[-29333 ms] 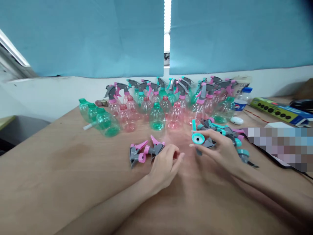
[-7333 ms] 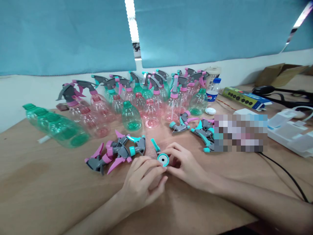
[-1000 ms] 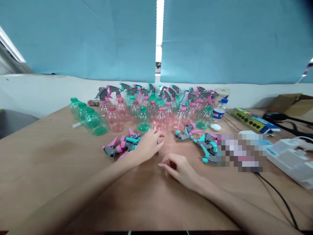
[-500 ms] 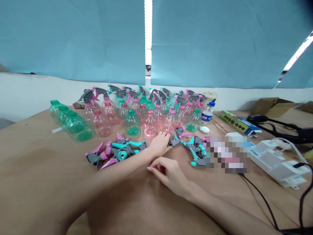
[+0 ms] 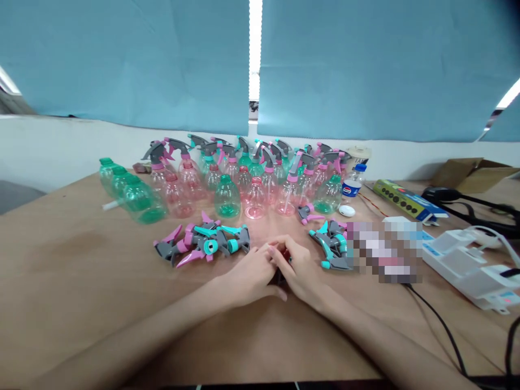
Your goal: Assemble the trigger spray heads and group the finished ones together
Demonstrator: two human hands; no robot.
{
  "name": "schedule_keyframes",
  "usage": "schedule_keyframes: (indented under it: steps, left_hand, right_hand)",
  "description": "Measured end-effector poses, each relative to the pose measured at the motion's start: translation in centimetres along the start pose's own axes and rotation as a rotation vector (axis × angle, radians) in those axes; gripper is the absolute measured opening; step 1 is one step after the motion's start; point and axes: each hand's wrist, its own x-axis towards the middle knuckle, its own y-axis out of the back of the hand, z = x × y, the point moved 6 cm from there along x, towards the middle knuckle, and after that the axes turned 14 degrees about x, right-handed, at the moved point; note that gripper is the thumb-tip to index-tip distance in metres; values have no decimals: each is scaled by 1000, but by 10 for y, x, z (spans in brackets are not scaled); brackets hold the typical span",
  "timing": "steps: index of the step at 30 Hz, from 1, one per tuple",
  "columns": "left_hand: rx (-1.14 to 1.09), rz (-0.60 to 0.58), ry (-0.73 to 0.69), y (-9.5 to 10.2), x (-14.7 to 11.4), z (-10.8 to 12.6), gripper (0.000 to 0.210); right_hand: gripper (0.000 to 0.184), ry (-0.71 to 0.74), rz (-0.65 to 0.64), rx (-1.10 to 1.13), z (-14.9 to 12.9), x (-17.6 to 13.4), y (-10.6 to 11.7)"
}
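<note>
From my distant seat I see two bare hands meeting at the centre of a brown wooden worktop (image 5: 81, 303). Half a second ago the left grip (image 5: 254, 276) was stretched forward over a loose grey-and-teal trigger head lying in front of the bottles; that spot is now bare, and the left grip has drawn back to meet the right grip (image 5: 300, 273). I take this to mean one more head has been fetched for two-handed handling.

Both grips look closed, fingers curled and touching, around what I judge to be that sprayer head (image 5: 278, 278). Only a dark grey piece and a speck of teal show between them; the fingers hide how each side pinches it.

To the left lies a pile of pink, teal and grey heads (image 5: 219, 241); to the right, a second pile (image 5: 335, 246). Behind stand green and pink bottles (image 5: 255, 203), many already topped with sprayers.
</note>
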Motion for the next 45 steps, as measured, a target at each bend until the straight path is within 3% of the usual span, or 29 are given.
schedule_keyframes:
  steps: [2,4,7,9,11,21,29,32,45]
  left_hand:
    - [44,3,16,3,-12,1,66]
    - [27,26,144,4,-23,-9,75]
    - [-85,151,338,8,-36,-27,42]
    - [-152,228,402,11,-41,-36,17]
    - [-200,256,429,11,-43,-39,8]
    - [-491,323,506,9,-46,-43,19]
    - [-624,382,576,6,-50,-45,12]
    - [-653,350,586,3,-50,-44,12]
    - [-382,261,454,9,-46,-34,18]
  right_hand:
    - [19,-22,-20,10,6,0,-3]
    - [20,-36,-55,19,12,0,-9]
    - [22,-61,-118,17,17,-2,-17]
    - [22,-86,-175,3,17,-3,-22]
    - [22,-94,-216,9,16,-3,-24]
    - [39,-49,-228,135,12,-1,-22]
    - [26,-50,-201,90,12,-2,-21]
    - [23,-9,-176,20,13,0,-17]
    - [30,-42,-119,-40,16,0,-14]
